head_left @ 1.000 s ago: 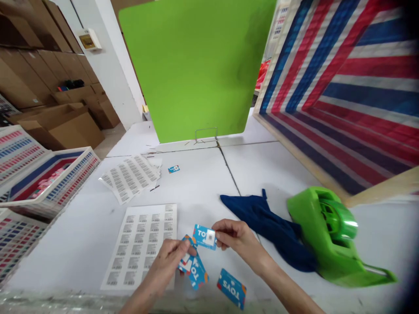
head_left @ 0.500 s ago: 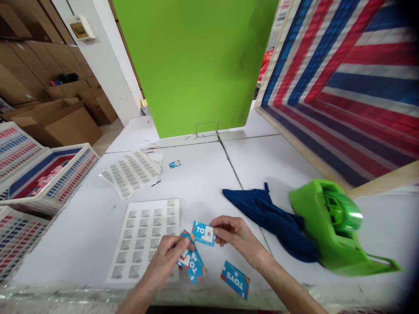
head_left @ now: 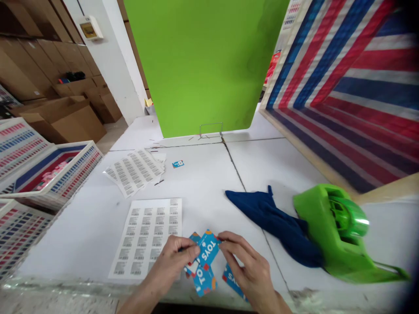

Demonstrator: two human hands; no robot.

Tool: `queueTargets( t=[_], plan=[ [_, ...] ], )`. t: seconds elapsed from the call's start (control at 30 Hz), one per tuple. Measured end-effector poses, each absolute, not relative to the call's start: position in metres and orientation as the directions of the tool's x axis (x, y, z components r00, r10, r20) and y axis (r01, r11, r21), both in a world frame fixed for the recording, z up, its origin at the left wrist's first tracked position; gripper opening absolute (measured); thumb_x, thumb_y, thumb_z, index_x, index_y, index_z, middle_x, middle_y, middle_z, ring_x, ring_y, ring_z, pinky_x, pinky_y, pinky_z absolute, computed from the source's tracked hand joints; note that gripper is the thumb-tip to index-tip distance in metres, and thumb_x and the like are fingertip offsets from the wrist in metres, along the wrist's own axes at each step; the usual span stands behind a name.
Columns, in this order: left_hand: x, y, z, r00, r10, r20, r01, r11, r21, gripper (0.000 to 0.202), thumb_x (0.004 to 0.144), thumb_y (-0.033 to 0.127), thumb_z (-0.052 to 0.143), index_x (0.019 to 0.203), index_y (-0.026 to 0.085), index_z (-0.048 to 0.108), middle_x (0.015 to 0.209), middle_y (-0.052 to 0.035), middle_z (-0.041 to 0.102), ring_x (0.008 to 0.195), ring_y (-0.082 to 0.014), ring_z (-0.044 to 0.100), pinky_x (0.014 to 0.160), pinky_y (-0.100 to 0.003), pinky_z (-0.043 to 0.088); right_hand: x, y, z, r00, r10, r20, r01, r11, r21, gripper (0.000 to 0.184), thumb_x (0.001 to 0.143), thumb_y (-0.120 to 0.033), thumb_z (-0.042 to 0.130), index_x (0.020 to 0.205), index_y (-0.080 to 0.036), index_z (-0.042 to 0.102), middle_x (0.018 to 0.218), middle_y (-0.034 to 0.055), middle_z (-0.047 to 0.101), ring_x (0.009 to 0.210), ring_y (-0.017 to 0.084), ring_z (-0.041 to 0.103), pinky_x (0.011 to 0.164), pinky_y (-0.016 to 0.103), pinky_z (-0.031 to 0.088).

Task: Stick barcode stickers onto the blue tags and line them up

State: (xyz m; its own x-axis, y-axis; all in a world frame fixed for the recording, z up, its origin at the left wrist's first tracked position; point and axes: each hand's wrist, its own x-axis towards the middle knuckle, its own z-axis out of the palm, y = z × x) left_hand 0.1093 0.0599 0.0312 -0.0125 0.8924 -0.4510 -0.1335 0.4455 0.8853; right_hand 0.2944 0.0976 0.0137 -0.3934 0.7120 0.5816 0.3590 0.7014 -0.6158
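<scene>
My left hand (head_left: 172, 264) pinches a small fan of blue "TOYS" cards (head_left: 203, 261) near the table's front edge. My right hand (head_left: 245, 266) touches the top card's right edge with its fingertips, fingers curled over it. Another blue TOYS card (head_left: 233, 280) lies flat under my right hand, partly hidden. A sheet of barcode labels (head_left: 145, 235) lies just left of my left hand.
A dark blue cloth (head_left: 278, 224) and a green tape dispenser (head_left: 340, 235) sit to the right. A stack of label sheets (head_left: 135, 171) and a lone small blue card (head_left: 178, 164) lie farther back. Patterned baskets (head_left: 42, 174) stand left; a green board (head_left: 203, 65) stands behind.
The card my right hand held apart has been turned over and brought onto the fan in my left hand. Both hands have come together and nearer the table's front edge.
</scene>
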Motion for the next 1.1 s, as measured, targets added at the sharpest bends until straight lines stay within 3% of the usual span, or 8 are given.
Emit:
queueTargets(
  t=[0.1, 0.2, 0.4, 0.57, 0.7, 0.87, 0.97, 1.1],
  plan=[
    [0.108, 0.058, 0.034, 0.021, 0.918, -0.397, 0.021, 0.396, 0.918, 0.041, 0.070, 0.050, 0.060, 0.060, 0.010, 0.061, 0.051, 0.0004, 0.051, 0.049, -0.0105, 0.044, 0.045, -0.020, 0.033, 0.288, 0.099, 0.012, -0.339, 0.772, 0.537, 0.350, 0.634, -0.690, 0.014, 0.082, -0.010, 0.049, 0.087, -0.020, 0.057, 0.090, 0.0040, 0.063, 0.083, 0.013, 0.062, 0.074, 0.020, 0.050],
    [0.108, 0.058, 0.034, 0.022, 0.938, -0.347, 0.071, 0.345, 0.936, 0.046, 0.075, 0.053, 0.053, 0.058, 0.010, 0.058, 0.050, 0.0007, 0.048, 0.048, -0.0102, 0.043, 0.045, -0.019, 0.033, 0.283, 0.100, 0.011, -0.323, 0.827, 0.460, 0.277, 0.547, -0.790, 0.011, 0.082, -0.014, 0.048, 0.084, -0.020, 0.058, 0.084, 0.0034, 0.064, 0.079, 0.012, 0.061, 0.068, 0.020, 0.050],
    [0.107, 0.058, 0.028, 0.031, 0.936, -0.350, 0.093, 0.346, 0.934, 0.049, 0.073, 0.057, 0.051, 0.060, 0.010, 0.060, 0.051, -0.0002, 0.048, 0.050, -0.0123, 0.046, 0.046, -0.021, 0.035, 0.275, 0.101, 0.008, -0.274, 0.957, 0.098, 0.127, 0.137, -0.982, 0.009, 0.077, -0.025, 0.056, 0.077, -0.018, 0.061, 0.072, 0.0017, 0.063, 0.068, 0.013, 0.059, 0.065, 0.023, 0.047],
    [0.108, 0.056, 0.024, 0.065, 0.928, -0.366, 0.203, 0.347, 0.916, 0.050, 0.072, 0.059, 0.050, 0.055, 0.012, 0.055, 0.047, 0.0022, 0.040, 0.047, -0.0111, 0.041, 0.046, -0.021, 0.033, 0.270, 0.108, 0.012, -0.284, 0.959, -0.011, 0.062, 0.007, -0.998, 0.017, 0.075, -0.033, 0.057, 0.075, -0.016, 0.060, 0.063, 0.0007, 0.061, 0.058, 0.013, 0.057, 0.057, 0.024, 0.047],
    [0.111, 0.056, 0.025, -0.059, 0.947, -0.315, 0.213, 0.321, 0.923, 0.047, 0.074, 0.055, 0.050, 0.049, 0.015, 0.047, 0.047, 0.0040, 0.032, 0.047, -0.0096, 0.034, 0.045, -0.020, 0.028, 0.269, 0.109, 0.015, -0.345, 0.935, -0.088, 0.030, -0.082, -0.996, 0.030, 0.075, -0.043, 0.056, 0.084, -0.014, 0.060, 0.062, 0.0012, 0.060, 0.056, 0.013, 0.056, 0.052, 0.024, 0.045],
    [0.113, 0.053, 0.023, -0.171, 0.940, -0.295, 0.170, 0.323, 0.931, 0.046, 0.073, 0.056, 0.051, 0.053, 0.014, 0.053, 0.049, 0.0020, 0.040, 0.051, -0.0122, 0.040, 0.048, -0.021, 0.033, 0.270, 0.102, 0.012, -0.467, 0.867, -0.174, 0.105, -0.141, -0.984, 0.039, 0.072, -0.052, 0.056, 0.073, -0.014, 0.059, 0.052, -0.0017, 0.053, 0.046, 0.010, 0.050, 0.044, 0.021, 0.039],
    [0.116, 0.051, 0.021, -0.164, 0.941, -0.295, 0.150, 0.319, 0.936, 0.045, 0.074, 0.054, 0.051, 0.053, 0.014, 0.051, 0.050, 0.0020, 0.040, 0.051, -0.0119, 0.041, 0.048, -0.021, 0.034, 0.267, 0.100, 0.010, -0.500, 0.846, -0.188, 0.155, -0.126, -0.980, 0.037, 0.074, -0.051, 0.052, 0.064, -0.015, 0.053, 0.051, -0.0030, 0.049, 0.045, 0.008, 0.046, 0.046, 0.021, 0.039],
    [0.114, 0.049, 0.017, -0.142, 0.943, -0.301, 0.137, 0.320, 0.937, 0.043, 0.075, 0.051, 0.052, 0.052, 0.014, 0.051, 0.050, 0.0022, 0.042, 0.050, -0.0114, 0.042, 0.047, -0.020, 0.035, 0.266, 0.103, 0.012, -0.508, 0.845, -0.167, 0.220, -0.060, -0.974, 0.030, 0.080, -0.042, 0.044, 0.067, -0.016, 0.050, 0.052, -0.0029, 0.048, 0.047, 0.009, 0.045, 0.047, 0.021, 0.038]
  ],
)
